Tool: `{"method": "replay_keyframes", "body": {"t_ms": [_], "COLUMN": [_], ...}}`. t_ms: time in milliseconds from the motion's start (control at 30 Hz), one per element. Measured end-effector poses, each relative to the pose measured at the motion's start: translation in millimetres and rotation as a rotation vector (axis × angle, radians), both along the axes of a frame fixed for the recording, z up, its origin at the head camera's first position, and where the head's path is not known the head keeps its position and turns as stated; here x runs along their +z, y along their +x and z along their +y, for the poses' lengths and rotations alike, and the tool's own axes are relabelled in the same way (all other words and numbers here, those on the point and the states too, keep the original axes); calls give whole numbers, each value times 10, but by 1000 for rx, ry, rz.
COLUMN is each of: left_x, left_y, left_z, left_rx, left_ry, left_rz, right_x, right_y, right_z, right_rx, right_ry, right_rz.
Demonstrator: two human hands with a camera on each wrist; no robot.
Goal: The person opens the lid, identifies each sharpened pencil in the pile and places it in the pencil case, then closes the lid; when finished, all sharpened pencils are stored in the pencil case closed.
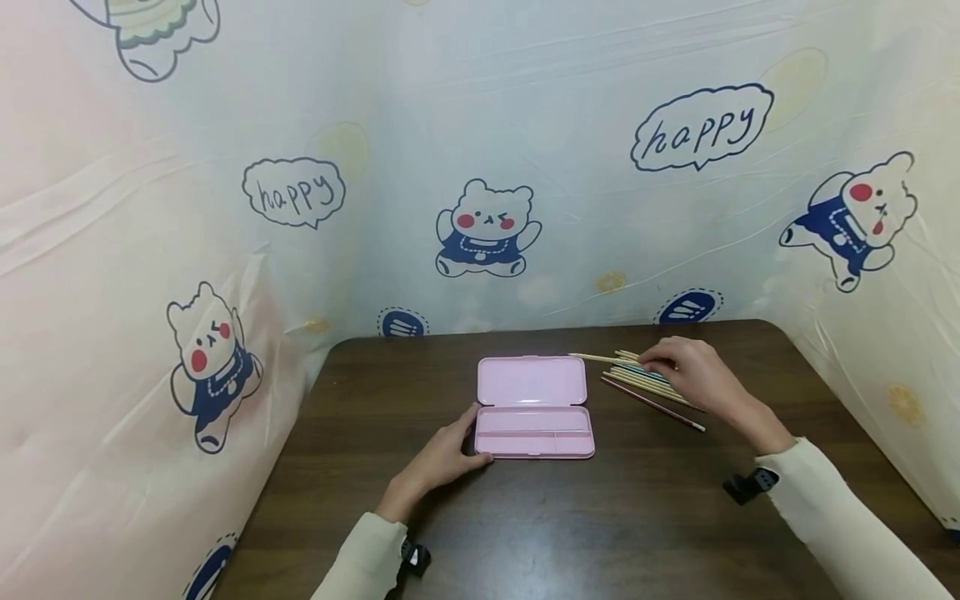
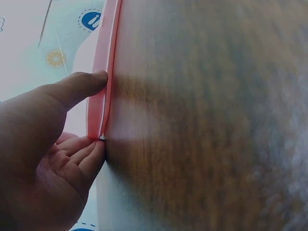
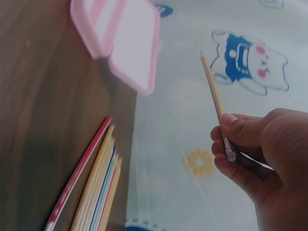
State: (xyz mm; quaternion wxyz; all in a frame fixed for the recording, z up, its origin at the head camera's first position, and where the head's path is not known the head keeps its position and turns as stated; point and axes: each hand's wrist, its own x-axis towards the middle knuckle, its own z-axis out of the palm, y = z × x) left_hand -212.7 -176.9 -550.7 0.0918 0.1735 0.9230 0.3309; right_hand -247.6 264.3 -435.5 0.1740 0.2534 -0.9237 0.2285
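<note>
A pink pencil case (image 1: 534, 419) lies unfolded on the table, its lid (image 1: 532, 381) laid back and its divided tray facing up. My left hand (image 1: 444, 450) grips the tray's left front corner; in the left wrist view the thumb (image 2: 91, 83) lies on the front wall and the other fingers bend at the corner. Between thumb and fingers, near its eraser end, my right hand (image 1: 693, 372) pinches a pale yellow pencil (image 3: 213, 86), its tip pointing toward the lid. Below that hand lies a bunch of pencils (image 3: 100, 185), yellow and blue among them, beside a separate dark red pencil (image 1: 654, 403).
The dark wooden table (image 1: 360, 417) runs back to a hanging cloth (image 1: 585, 208) printed with bears, which also closes off both sides. Black camera straps (image 1: 752, 485) sit on both wrists over cream sleeves.
</note>
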Motion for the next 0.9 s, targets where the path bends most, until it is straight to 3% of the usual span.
{"method": "replay_keyframes", "body": {"t_ms": [400, 700, 900], "left_x": [-12, 2, -9], "left_y": [-20, -6, -2], "left_z": [2, 0, -6], "left_rx": [5, 3, 0], "left_ry": [-5, -6, -12], "left_rz": [-7, -5, 9], "right_x": [75, -24, -185], "right_y": [-29, -75, -86], "right_z": [-492, -851, -1023], "right_rx": [106, 221, 274], "right_ry": [-61, -75, -73], "right_rz": [-10, -6, -11]}}
